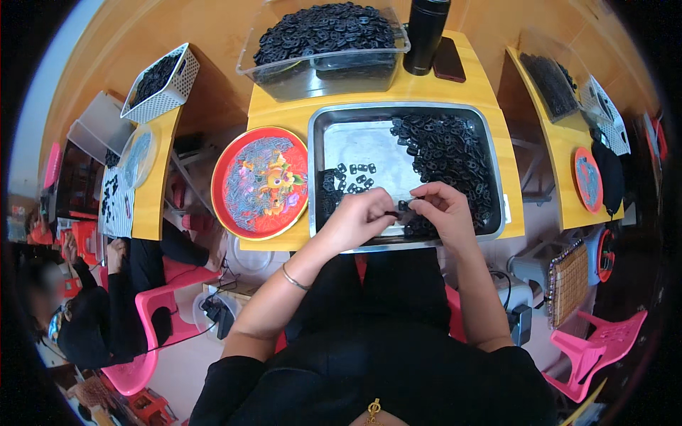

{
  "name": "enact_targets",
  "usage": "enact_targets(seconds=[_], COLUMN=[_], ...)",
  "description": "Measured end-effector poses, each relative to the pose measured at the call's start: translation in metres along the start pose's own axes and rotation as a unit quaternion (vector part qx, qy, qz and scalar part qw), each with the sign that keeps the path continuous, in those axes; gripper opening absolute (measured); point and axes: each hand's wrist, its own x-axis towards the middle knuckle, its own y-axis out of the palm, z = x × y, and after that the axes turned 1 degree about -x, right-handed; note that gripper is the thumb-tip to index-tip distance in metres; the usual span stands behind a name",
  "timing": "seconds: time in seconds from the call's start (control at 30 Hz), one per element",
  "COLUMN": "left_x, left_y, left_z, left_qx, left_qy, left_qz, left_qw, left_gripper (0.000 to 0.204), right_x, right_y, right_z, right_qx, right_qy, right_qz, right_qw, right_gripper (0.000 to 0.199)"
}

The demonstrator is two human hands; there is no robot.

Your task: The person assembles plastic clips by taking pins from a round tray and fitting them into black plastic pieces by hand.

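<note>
The tray [361, 142] and bin [320, 86] hold black parts [455, 153]; the red plate [219, 192], thin grey bits [246, 170]. The right hand [444, 207] pinches a part, the left hand [361, 214] apparently another.

Black pieces [447, 153], silver tray [355, 135], red floral plate [222, 186]

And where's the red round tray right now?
In the head view, the red round tray sits on the yellow table, just left of the metal tray.

Left hand [357, 217] beside right hand [447, 211] (fingers [433, 188] bent).
</note>
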Motion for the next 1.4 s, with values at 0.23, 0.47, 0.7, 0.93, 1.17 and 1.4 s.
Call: enact_targets(seconds=[0.23, 0.47, 0.7, 0.93, 1.17, 1.4], left_x=[-0.02, -0.025, -0.025, -0.027, -0.026, -0.031], left_y=[0.004, 0.008, 0.007, 0.008, 0.007, 0.007], left_z=[0.015, 0.013, 0.017, 0.023, 0.013, 0.022], left_qx=[-0.465, -0.485, -0.463, -0.491, -0.548, -0.603], left_qy=[0.016, 0.022, 0.048, 0.063, 0.039, 0.052], left_qz=[-0.116, -0.152, -0.172, -0.152, -0.151, -0.173], left_qw=[0.877, 0.861, 0.868, 0.856, 0.822, 0.777], left_gripper=[0.013, 0.015, 0.015, 0.016, 0.02, 0.019], right_x=[0.0, 0.0, 0.001, 0.001, 0.003, -0.003], right_y=[0.021, 0.036, 0.042, 0.044, 0.048, 0.053], right_z=[0.004, 0.003, -0.001, -0.001, -0.002, 0.004], right_qx=[-0.053, 0.008, -0.016, -0.042, -0.033, -0.003], right_qy=[-0.03, -0.003, -0.017, -0.051, -0.068, -0.041], right_qz=[0.072, 0.053, 0.052, 0.037, 0.032, 0.025], right_qw=[0.996, 0.999, 0.998, 0.997, 0.997, 0.999], right_gripper=[0.017, 0.02, 0.017, 0.015, 0.014, 0.017])
